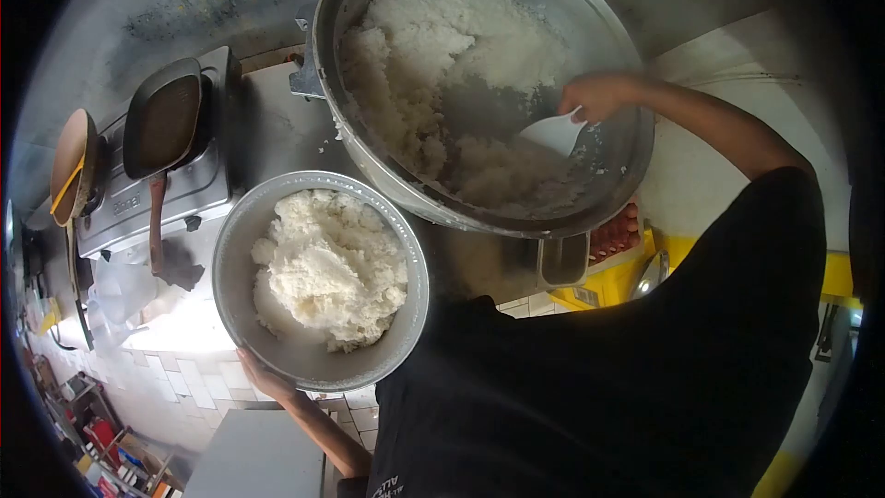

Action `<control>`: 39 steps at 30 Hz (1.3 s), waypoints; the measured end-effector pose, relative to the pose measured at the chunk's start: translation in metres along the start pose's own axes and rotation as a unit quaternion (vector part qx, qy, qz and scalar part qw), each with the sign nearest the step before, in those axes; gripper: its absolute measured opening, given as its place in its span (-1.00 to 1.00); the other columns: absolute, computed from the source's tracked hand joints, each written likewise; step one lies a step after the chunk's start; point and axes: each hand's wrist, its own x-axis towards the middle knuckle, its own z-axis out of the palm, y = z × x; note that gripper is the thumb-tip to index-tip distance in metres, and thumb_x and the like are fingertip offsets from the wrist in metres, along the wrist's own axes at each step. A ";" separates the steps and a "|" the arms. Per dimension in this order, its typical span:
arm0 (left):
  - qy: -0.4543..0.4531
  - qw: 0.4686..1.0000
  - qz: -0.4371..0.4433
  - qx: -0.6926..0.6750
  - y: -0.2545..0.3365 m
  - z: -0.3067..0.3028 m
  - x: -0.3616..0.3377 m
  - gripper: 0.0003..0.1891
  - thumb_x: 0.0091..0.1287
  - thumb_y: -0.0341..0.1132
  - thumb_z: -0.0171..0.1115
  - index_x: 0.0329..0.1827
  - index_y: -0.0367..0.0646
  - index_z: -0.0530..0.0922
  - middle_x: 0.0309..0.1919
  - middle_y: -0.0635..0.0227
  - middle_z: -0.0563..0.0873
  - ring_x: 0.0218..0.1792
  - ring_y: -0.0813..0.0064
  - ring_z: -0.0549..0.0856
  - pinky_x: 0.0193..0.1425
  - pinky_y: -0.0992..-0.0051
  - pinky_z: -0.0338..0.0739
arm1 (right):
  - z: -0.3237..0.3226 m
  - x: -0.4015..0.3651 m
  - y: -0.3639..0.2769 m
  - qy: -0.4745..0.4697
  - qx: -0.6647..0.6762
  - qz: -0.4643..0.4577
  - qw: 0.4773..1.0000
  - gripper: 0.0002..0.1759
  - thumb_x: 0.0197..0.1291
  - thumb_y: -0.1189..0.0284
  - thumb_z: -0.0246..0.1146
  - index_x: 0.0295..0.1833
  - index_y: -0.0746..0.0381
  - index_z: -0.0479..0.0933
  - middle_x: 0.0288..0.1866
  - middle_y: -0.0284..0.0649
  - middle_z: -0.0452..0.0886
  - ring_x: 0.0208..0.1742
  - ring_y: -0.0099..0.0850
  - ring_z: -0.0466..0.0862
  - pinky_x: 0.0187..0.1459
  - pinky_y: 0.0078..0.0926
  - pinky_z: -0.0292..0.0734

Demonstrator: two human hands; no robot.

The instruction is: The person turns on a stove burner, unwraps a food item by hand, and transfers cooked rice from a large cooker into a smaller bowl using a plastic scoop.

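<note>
one smooth paddle (553,135), right hand (597,96) gripping; left hand (267,378) against round metal bowl (241,290), grip unclear

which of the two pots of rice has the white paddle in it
The larger pot, at the top: the right hand holds the paddle inside it. The smaller pot, lower left, holds only rice.

One head-worn camera looks steeply down from close above, its wide round view taking in a large pot (581,14) at twelve o'clock, the wearer's black shirt (599,387) at five.
</note>
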 end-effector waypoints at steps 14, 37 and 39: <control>0.016 1.000 -0.010 0.013 0.011 0.006 -0.007 -0.43 0.55 -0.04 -0.11 0.35 -0.42 0.34 0.22 0.08 0.49 0.16 0.31 0.50 0.25 0.38 0.39 | 0.019 0.064 -0.105 0.151 0.341 -0.085 0.924 -0.75 0.32 0.47 0.20 0.06 0.29 0.60 -0.47 -0.33 0.59 -0.50 -0.62 0.47 -0.48 -0.51 0.38; -0.079 0.991 0.020 -0.106 -0.007 0.001 0.004 -0.46 0.55 -0.03 -0.10 0.28 -0.38 0.41 0.13 0.12 0.59 0.11 0.34 0.58 0.20 0.41 0.48 | -0.084 -0.091 -0.220 0.291 0.508 0.065 0.808 -0.55 0.35 0.44 0.16 0.32 0.23 0.31 -0.45 -0.37 0.45 -0.64 -0.76 0.29 -0.70 -0.81 0.11; -0.095 0.978 -0.023 -0.187 -0.001 0.002 0.003 -0.41 0.56 0.05 -0.22 0.27 -0.36 0.43 0.14 0.13 0.58 0.13 0.35 0.57 0.24 0.40 0.45 | -0.085 -0.078 -0.260 0.296 0.507 0.030 0.809 -0.56 0.34 0.40 0.20 0.29 0.27 0.38 -0.46 -0.39 0.46 -0.66 -0.77 0.29 -0.72 -0.81 0.11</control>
